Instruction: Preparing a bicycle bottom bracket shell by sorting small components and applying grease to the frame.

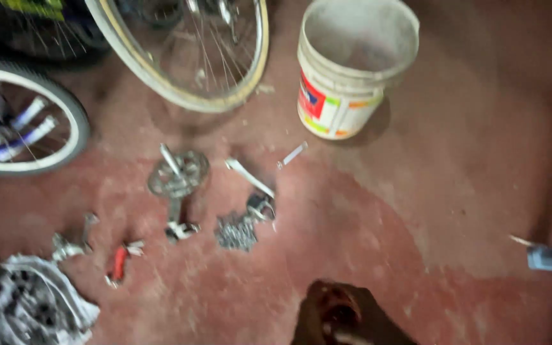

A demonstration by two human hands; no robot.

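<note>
- Where the frame ends at the bottom, one hand [343,314] shows, blurred; which hand, its grip and any contents cannot be told.
- Chain [237,231] lies on the floor [455,179], near, beyond and left of it.
- Crank [177,179] further left.
- White bucket [351,67] stands farthest; contents unclear.

Your fingers [343,305] curl around a small, round, reddish-brown piece [340,317], too blurred to tell what it is; it sits low in the cupped hand [346,316]. Nearest beyond the fingertips, up and to the left, a loose heap of grey bicycle chain [236,232] lies bunched on the floor. Touching the heap's far edge is a flat silver spanner [250,179], lying slantwise and pointing away from your fingers.
</note>
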